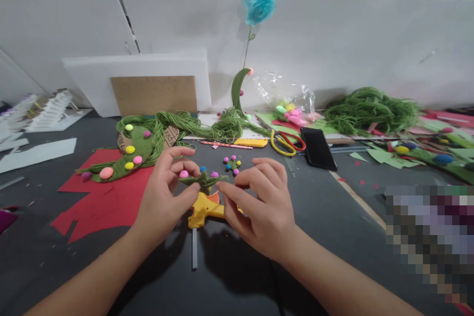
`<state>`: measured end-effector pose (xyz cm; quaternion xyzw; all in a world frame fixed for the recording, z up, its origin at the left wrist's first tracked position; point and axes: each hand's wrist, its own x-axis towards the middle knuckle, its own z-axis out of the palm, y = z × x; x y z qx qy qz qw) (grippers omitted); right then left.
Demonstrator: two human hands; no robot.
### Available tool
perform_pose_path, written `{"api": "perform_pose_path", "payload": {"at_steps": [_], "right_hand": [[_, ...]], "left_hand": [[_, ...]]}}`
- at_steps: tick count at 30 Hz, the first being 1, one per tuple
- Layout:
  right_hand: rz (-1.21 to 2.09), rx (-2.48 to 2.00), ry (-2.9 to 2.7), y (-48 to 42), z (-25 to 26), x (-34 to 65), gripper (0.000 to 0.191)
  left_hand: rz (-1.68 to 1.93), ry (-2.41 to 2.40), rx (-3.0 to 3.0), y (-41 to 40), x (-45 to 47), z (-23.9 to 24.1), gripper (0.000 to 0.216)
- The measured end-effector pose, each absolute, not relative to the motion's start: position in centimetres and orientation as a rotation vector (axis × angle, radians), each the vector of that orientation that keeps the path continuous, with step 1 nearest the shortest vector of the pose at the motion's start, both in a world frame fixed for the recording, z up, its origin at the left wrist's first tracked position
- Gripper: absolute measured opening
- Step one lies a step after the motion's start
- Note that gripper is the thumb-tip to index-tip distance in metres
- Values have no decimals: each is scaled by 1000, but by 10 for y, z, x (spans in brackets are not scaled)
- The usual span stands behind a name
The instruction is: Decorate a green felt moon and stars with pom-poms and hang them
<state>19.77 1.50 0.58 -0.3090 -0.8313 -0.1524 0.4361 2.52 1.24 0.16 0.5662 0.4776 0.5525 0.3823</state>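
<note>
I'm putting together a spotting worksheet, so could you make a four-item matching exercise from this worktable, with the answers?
1. Nearer green star
2. Hot glue gun
3. Smartphone
4. Gauzy flower

A. Black, flat and rectangular
B. Turquoise, atop a thin stem
C. Raised between the left hand and right hand
D. Yellow, with a glue stick poking out

Pairs: 1-C, 2-D, 3-A, 4-B

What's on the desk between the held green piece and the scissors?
Head view: a small green star with colored pom-poms lies there, on the dark desk.
</note>
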Motion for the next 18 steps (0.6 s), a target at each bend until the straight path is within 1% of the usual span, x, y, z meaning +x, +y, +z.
{"api": "perform_pose_path", "payload": {"at_steps": [9, 18], "right_hand": [[-398, -779, -2080, 16, 5, 197, 11], [-388, -744, -2078, 15, 2, 196, 10]], "left_hand": [[1408, 1233, 1465, 12, 27, 2, 41], [1410, 1226, 1439, 15, 27, 0, 44]]}}
